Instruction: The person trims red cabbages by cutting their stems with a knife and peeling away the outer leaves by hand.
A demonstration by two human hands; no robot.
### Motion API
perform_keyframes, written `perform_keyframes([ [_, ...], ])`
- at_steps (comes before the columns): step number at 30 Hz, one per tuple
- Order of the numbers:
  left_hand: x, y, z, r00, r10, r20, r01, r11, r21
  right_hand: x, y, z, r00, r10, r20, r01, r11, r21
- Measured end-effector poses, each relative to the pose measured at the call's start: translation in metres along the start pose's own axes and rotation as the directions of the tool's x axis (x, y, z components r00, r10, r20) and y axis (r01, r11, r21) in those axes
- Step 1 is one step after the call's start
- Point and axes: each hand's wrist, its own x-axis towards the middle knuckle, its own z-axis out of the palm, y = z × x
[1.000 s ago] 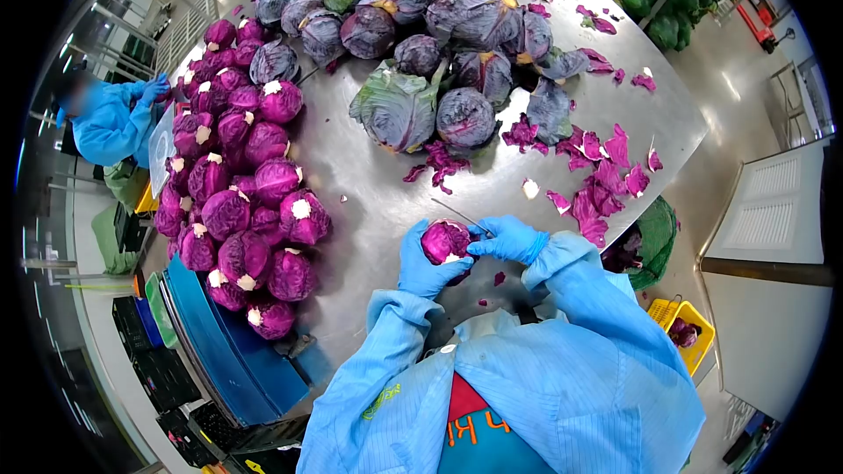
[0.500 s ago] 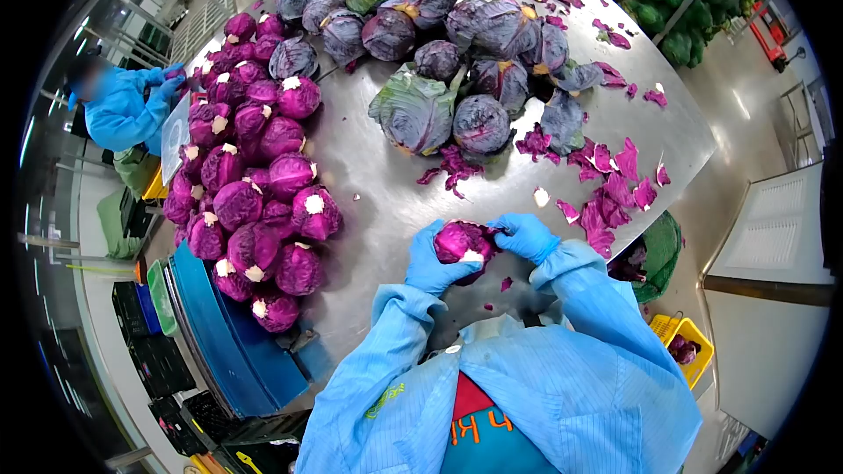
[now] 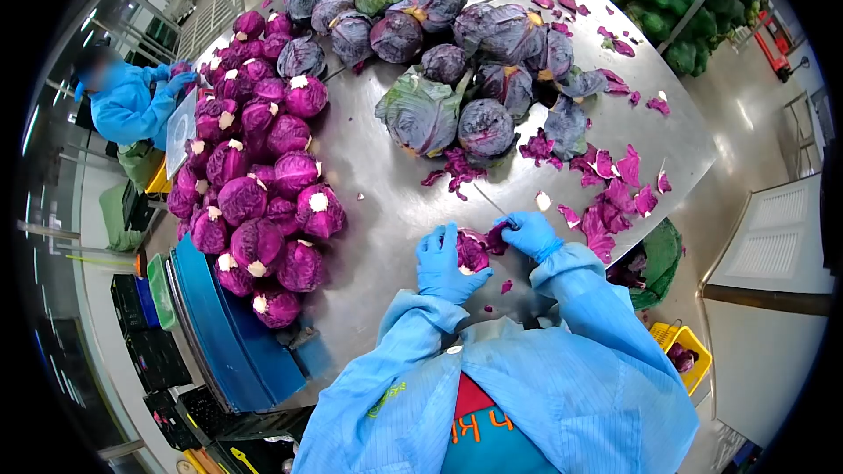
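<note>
My left hand (image 3: 445, 269), in a blue glove, is closed around the side of a small red cabbage (image 3: 472, 254) above the steel table. At the cabbage's right side, my gloved right hand (image 3: 532, 236) grips a knife, whose thin blade (image 3: 488, 198) points up and away to the left. A dark purple leaf (image 3: 497, 238) stands out between the cabbage and my right fingers, which touch it. The knife's handle is hidden in the hand. Small purple scraps (image 3: 507, 286) lie on the table just below.
Trimmed red cabbages (image 3: 257, 247) are heaped at the left. Untrimmed cabbages (image 3: 486, 129) with dark outer leaves lie at the far middle. Loose leaves (image 3: 606, 206) are strewn at the right, near a green mesh bag (image 3: 660, 263). A co-worker (image 3: 132, 104) stands at the far left.
The cabbage has turned in my left hand, and its white stem cut no longer faces up. A leaf now sticks out at its right. The knife blade has come into view.
</note>
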Motion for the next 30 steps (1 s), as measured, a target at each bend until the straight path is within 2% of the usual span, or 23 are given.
perform_keyframes([
  [1, -0.001, 0.0, -0.001, 1.0, 0.009, -0.007, -0.009, 1.0, -0.002, 0.003, 0.005, 0.0, 0.999, -0.026, 0.02, 0.026, 1.0, -0.001],
  [4, -0.003, -0.004, -0.004, 0.999, -0.005, -0.044, 0.003, 0.999, -0.042, -0.002, -0.005, -0.007, 0.998, -0.034, 0.059, 0.043, 0.985, -0.165],
  [6, 0.002, -0.015, 0.004, 0.995, -0.047, -0.083, 0.035, 0.991, -0.133, -0.01, -0.013, -0.004, 0.994, -0.108, 0.001, 0.106, 0.973, -0.204],
  [7, 0.005, -0.021, 0.005, 0.997, -0.041, -0.07, 0.033, 0.993, -0.113, -0.012, -0.019, -0.004, 0.989, -0.147, -0.027, 0.138, 0.964, -0.227],
  [10, 0.014, -0.035, 0.002, 0.998, -0.055, 0.031, 0.062, 0.962, -0.267, -0.021, -0.058, -0.007, 0.948, -0.312, 0.059, 0.317, 0.926, -0.203],
  [11, 0.015, -0.041, 0.008, 0.998, -0.056, 0.002, 0.056, 0.984, -0.17, -0.018, -0.062, -0.006, 0.946, -0.296, 0.13, 0.318, 0.923, -0.217],
  [14, 0.02, -0.03, -0.006, 0.991, -0.096, 0.091, 0.102, 0.992, -0.067, -0.003, -0.054, -0.002, 0.933, -0.287, 0.218, 0.31, 0.947, -0.08],
  [17, 0.037, -0.025, -0.028, 0.904, -0.132, 0.407, 0.244, 0.94, -0.239, -0.004, -0.071, -0.004, 0.896, -0.376, 0.235, 0.434, 0.855, -0.284],
  [18, 0.033, -0.028, -0.025, 0.927, -0.127, 0.352, 0.212, 0.954, -0.214, -0.005, -0.074, -0.004, 0.878, -0.405, 0.254, 0.474, 0.808, -0.349],
  [20, 0.021, -0.036, -0.016, 0.965, -0.112, 0.237, 0.153, 0.975, -0.161, 0.001, -0.055, 0.002, 0.904, -0.414, 0.107, 0.427, 0.861, -0.276],
  [21, 0.02, -0.032, -0.023, 0.961, -0.086, 0.261, 0.127, 0.981, -0.148, 0.002, -0.05, 0.005, 0.912, -0.41, 0.03, 0.406, 0.884, -0.231],
  [24, 0.011, -0.045, -0.012, 0.971, 0.217, 0.106, -0.207, 0.974, -0.098, 0.001, -0.039, 0.006, 0.978, -0.205, -0.049, 0.19, 0.959, -0.211],
  [25, 0.008, -0.051, -0.012, 0.952, 0.297, 0.078, -0.275, 0.938, -0.209, 0.005, -0.027, 0.005, 0.952, -0.25, -0.176, 0.21, 0.953, -0.218],
  [26, 0.002, -0.055, -0.015, 0.947, 0.298, 0.12, -0.266, 0.937, -0.227, 0.014, -0.007, -0.001, 0.948, -0.188, -0.255, 0.154, 0.977, -0.15],
  [27, -0.001, -0.054, -0.026, 0.94, 0.301, 0.16, -0.257, 0.935, -0.244, 0.017, 0.008, -0.014, 0.931, -0.129, -0.342, 0.011, 0.945, -0.326],
  [28, -0.003, -0.055, -0.033, 0.933, 0.301, 0.196, -0.247, 0.934, -0.258, 0.019, 0.02, -0.029, 0.913, -0.138, -0.383, -0.038, 0.908, -0.417],
  [29, -0.009, -0.057, -0.036, 0.95, 0.249, 0.191, -0.207, 0.954, -0.216, 0.019, 0.032, -0.047, 0.927, -0.125, -0.353, -0.056, 0.886, -0.46],
  [30, -0.015, -0.062, -0.033, 0.964, 0.203, 0.174, -0.153, 0.952, -0.265, 0.015, 0.041, -0.057, 0.89, -0.219, -0.4, -0.022, 0.856, -0.517],
])
